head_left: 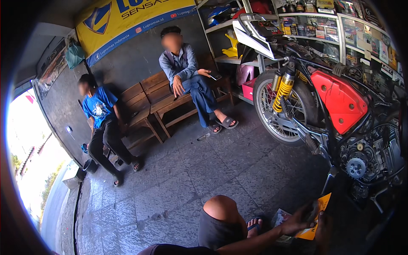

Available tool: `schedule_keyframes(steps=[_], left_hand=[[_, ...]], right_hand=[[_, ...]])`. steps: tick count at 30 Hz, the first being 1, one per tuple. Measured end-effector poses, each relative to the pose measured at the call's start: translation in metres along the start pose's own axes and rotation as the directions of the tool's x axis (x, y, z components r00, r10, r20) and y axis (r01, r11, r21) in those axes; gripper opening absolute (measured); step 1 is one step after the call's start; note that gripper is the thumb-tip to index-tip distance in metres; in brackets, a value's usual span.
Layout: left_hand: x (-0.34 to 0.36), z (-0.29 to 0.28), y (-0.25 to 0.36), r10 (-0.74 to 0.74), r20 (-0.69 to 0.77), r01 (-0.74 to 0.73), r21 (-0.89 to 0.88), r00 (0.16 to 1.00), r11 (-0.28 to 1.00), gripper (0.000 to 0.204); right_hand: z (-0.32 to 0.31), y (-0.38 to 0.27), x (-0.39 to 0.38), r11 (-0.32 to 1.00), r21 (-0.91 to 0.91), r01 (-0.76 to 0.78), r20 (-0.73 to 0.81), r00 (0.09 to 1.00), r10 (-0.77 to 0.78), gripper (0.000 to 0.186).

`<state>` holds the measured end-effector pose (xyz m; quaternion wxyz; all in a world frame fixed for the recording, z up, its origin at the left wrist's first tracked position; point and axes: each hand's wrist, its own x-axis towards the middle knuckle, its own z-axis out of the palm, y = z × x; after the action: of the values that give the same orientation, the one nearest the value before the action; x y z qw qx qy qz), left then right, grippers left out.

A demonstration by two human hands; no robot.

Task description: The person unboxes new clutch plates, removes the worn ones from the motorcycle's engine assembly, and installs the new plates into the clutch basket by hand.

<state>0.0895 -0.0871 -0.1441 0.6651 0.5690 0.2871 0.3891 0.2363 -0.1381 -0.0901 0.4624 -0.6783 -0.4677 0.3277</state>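
At the lower right, my left hand [296, 222] reaches over a flat orange packet [325, 202] with dark print, its fingers closed at the packet's upper face. My right hand [324, 233], in deep shadow, grips the packet's right edge. A dark patch lies by my left fingertips; whether it is a small part or shadow I cannot make out. Beside my sandalled foot, a printed plastic wrapper [281, 216] lies on the floor, partly behind my left hand. Just beyond my hands stands a partly stripped motorcycle with an exposed engine [361, 163].
The motorcycle's rear wheel [261, 106], yellow shock spring [283, 91] and red side panel [340, 102] fill the right. Two people sit on wooden benches [144, 100] along the wall, one holding a phone [216, 77]. Shelves [340, 34] with boxed goods stand behind; a bucket [89, 165] is at left.
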Motion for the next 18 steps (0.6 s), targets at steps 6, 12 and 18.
schedule_keyframes(steps=[6,12,18], left_hand=[[0.005,0.005,0.000,-0.030,0.028,0.029,0.042,0.999,0.999,0.116],[-0.001,0.000,-0.033,-0.070,0.005,0.070,-0.060,0.998,0.996,0.114],[-0.009,0.000,-0.008,-0.190,0.163,0.197,-0.029,0.968,0.980,0.115]], right_hand=[[-0.009,-0.009,-0.006,0.990,-0.139,0.021,0.005,1.000,-0.020,0.042],[0.026,-0.066,-0.042,0.964,0.012,0.264,-0.169,0.951,-0.259,0.039],[0.011,-0.032,-0.028,0.959,0.138,0.247,-0.120,0.965,-0.232,0.033]])
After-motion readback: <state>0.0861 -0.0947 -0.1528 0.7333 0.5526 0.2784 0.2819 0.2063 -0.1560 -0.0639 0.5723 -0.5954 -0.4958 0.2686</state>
